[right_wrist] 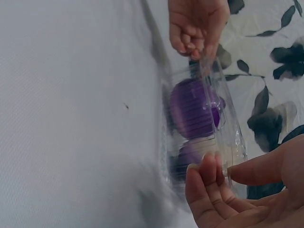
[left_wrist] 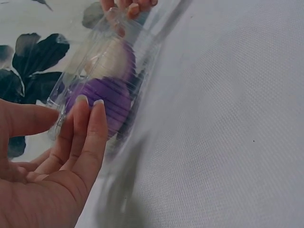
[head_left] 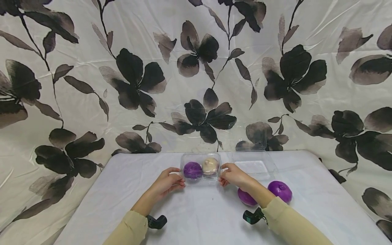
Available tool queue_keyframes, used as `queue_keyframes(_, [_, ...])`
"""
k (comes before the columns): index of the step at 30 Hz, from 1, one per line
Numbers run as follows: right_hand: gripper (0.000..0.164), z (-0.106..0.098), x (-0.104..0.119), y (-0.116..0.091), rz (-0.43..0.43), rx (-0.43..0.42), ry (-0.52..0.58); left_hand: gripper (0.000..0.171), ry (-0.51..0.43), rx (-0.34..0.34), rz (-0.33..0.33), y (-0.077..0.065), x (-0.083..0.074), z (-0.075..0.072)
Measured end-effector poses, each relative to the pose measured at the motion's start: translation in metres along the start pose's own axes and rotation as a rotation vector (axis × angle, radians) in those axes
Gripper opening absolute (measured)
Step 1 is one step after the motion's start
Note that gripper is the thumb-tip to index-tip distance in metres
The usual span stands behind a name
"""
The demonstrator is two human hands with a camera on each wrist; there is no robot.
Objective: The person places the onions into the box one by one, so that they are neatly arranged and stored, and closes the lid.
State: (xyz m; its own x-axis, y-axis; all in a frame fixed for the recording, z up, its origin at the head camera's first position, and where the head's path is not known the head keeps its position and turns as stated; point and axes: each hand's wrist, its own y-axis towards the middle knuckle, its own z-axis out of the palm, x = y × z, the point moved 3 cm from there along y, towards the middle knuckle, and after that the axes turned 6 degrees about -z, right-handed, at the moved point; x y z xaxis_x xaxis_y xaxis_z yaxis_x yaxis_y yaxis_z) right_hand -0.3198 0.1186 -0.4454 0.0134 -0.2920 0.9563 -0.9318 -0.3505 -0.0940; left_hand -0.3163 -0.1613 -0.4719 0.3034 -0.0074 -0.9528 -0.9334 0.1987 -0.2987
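A clear plastic clamshell box (head_left: 200,181) is between my two hands near the table's far edge, its lid apparently down. Inside, on the left, is a round glossy purple piece (head_left: 192,170). Beside it on the right sits a cream-topped round piece (head_left: 210,165), whose side looks purple in the wrist views. My left hand (head_left: 166,183) pinches the box's left end between thumb and fingers. At the opposite end, my right hand (head_left: 235,176) grips the rim the same way, its thumb (right_wrist: 256,168) on the lid side. Exactly what the pieces are, I cannot tell.
Right of the box, a second clear plastic box (head_left: 251,166) stands with its lid raised. Two purple round pieces lie near my right forearm: one (head_left: 280,191) in full view, the other (head_left: 245,197) partly hidden by the arm. A floral cloth (head_left: 196,85) hangs behind the white-covered table (head_left: 196,214).
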Motion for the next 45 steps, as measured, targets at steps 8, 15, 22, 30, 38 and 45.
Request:
queue_keyframes(8, [0.049, 0.000, -0.001, 0.002, -0.011, 0.001, 0.007, 0.046, -0.019, -0.003, -0.009, 0.000, 0.000, 0.000])
queue_keyframes(15, [0.049, 0.001, -0.001, 0.004, -0.004, -0.019, 0.004, 0.047, -0.018, -0.004, -0.013, 0.003, 0.000, 0.000])
queue_keyframes(22, [0.048, 0.000, -0.001, 0.005, 0.005, -0.021, 0.007, 0.046, -0.015, -0.003, -0.017, 0.004, 0.001, -0.001])
queue_keyframes(30, [0.048, -0.001, -0.001, 0.007, 0.011, -0.046, -0.035, 0.047, -0.028, -0.008, -0.026, 0.003, 0.001, -0.001])
queue_keyframes(38, [0.055, -0.007, 0.010, -0.005, -0.006, -0.036, -0.207, 0.052, 0.010, 0.003, -0.057, -0.009, -0.002, -0.004])
queue_keyframes(45, [0.061, -0.028, 0.033, -0.021, -0.063, -0.021, -0.388, 0.053, 0.138, -0.049, -0.012, -0.017, -0.007, -0.010])
